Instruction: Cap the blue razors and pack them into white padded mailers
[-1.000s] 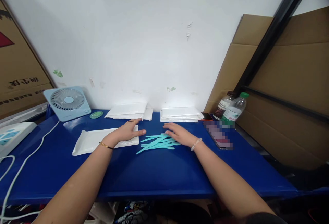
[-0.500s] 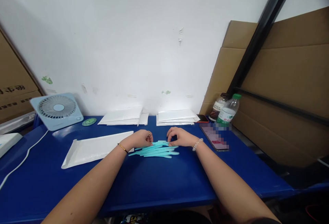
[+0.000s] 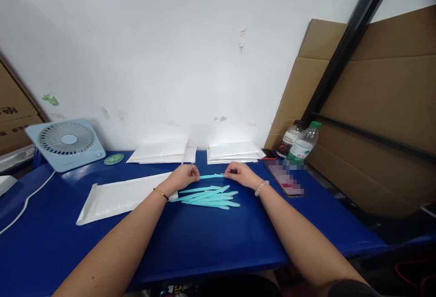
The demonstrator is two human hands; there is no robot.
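Blue tbl (image 3: 211, 242), hands (image 3: 188, 175) (image 3: 240, 174) gripping teal strip (image 3: 209, 176), btl (image 3: 290, 138) w/ dark liquid (image 3: 282, 150)

Fan (image 3: 69, 140) left, bottles (image 3: 301, 150) right, sticks (image 3: 207, 198) between

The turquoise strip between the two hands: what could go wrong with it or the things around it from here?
The turquoise strip is pinched at its ends by the left hand and right hand, so it might slip if either pinch loosens.
The loose strips below lie crossed over one another; a lowered hand could scatter them.
The left forearm crosses in front of the white packet and might nudge it.
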